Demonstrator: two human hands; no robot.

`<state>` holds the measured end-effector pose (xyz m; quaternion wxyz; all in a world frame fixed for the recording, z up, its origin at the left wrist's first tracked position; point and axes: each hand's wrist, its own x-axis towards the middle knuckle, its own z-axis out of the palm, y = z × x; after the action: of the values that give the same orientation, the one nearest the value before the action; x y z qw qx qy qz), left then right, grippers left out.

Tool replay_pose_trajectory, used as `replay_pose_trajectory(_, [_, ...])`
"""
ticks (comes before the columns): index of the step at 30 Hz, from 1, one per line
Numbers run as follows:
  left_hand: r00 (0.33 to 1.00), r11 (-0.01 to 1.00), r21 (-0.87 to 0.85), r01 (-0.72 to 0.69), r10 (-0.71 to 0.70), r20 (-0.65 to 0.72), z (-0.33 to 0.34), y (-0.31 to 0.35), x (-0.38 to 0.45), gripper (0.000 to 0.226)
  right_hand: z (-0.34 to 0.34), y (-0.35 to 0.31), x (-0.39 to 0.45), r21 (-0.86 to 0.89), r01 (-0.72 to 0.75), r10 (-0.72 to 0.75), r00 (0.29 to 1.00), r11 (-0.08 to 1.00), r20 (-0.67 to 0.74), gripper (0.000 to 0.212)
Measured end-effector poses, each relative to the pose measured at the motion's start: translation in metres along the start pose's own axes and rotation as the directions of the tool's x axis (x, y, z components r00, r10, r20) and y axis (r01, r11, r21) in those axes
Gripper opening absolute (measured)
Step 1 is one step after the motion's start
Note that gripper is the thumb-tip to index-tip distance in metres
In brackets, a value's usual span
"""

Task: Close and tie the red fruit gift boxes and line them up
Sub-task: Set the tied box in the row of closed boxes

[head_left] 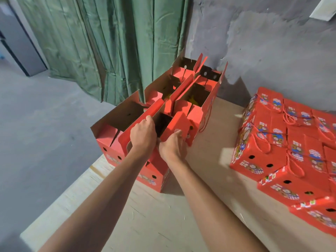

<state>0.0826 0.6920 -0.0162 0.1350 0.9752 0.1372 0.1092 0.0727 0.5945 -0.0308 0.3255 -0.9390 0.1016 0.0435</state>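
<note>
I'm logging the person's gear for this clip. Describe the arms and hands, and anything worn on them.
Both forearms are bare right to the frame's bottom edge: no sleeves in view. The left hand and the right hand wear no gloves, and no watch, bracelet or ring shows on the wrists or on the visible fingers.

Open red gift boxes (163, 113) stood clustered at centre, flaps upright; closed, tied red boxes (283, 142) with rope handles sat lined up right.
</note>
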Motion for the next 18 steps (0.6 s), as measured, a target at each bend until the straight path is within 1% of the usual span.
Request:
replay_pose_trajectory(1, [1.0,1.0,-0.003,0.02,-0.02,0.0,0.0,0.001,0.002,0.005,0.0,0.0,0.002,-0.008,-0.009,0.009,1.0,1.0,0.0,0.087])
replay_pose_trajectory(3, [0.999,0.999,0.003,0.042,-0.042,0.021,-0.001,0.002,0.006,0.008,-0.003,0.0,0.005,-0.017,-0.008,0.008,1.0,1.0,-0.004,0.09])
replay_pose_trajectory(5, [0.998,0.999,0.02,0.04,-0.04,0.042,-0.001,0.003,0.008,0.012,-0.007,0.003,0.005,-0.041,0.025,-0.026,0.999,0.999,-0.02,0.091])
replay_pose_trajectory(7, [0.999,0.999,0.039,0.024,-0.025,0.044,-0.001,0.006,0.005,0.013,-0.013,0.01,0.002,-0.043,0.04,-0.042,0.998,0.998,-0.036,0.088])
replay_pose_trajectory(9, [1.0,0.999,0.04,0.002,-0.003,0.019,0.0,0.006,0.0,0.017,-0.023,0.021,-0.002,0.038,-0.01,0.011,1.0,0.999,-0.024,0.077])
replay_pose_trajectory(11, [1.0,0.999,0.037,-0.006,0.007,-0.006,-0.002,0.004,-0.004,0.024,-0.035,0.033,-0.005,0.131,-0.071,0.066,0.997,0.989,0.042,0.061])
replay_pose_trajectory(13, [1.0,0.999,0.03,-0.018,0.019,-0.007,-0.006,0.005,-0.007,0.03,-0.05,0.045,-0.012,0.184,-0.106,0.083,0.988,0.977,0.129,0.06])
replay_pose_trajectory(14, [1.0,0.999,0.025,-0.029,0.029,0.002,-0.008,0.009,-0.009,0.031,-0.057,0.052,-0.017,0.198,-0.108,0.079,0.986,0.974,0.147,0.061])
replay_pose_trajectory(15, [0.999,0.999,0.019,-0.044,0.043,0.013,-0.01,0.016,-0.012,0.03,-0.063,0.06,-0.023,0.216,-0.107,0.077,0.987,0.971,0.142,0.06])
replay_pose_trajectory(18, [0.996,0.997,-0.002,-0.073,0.073,0.042,-0.015,0.043,-0.029,0.025,-0.086,0.089,-0.039,0.285,-0.132,0.108,0.989,0.949,0.101,0.048])
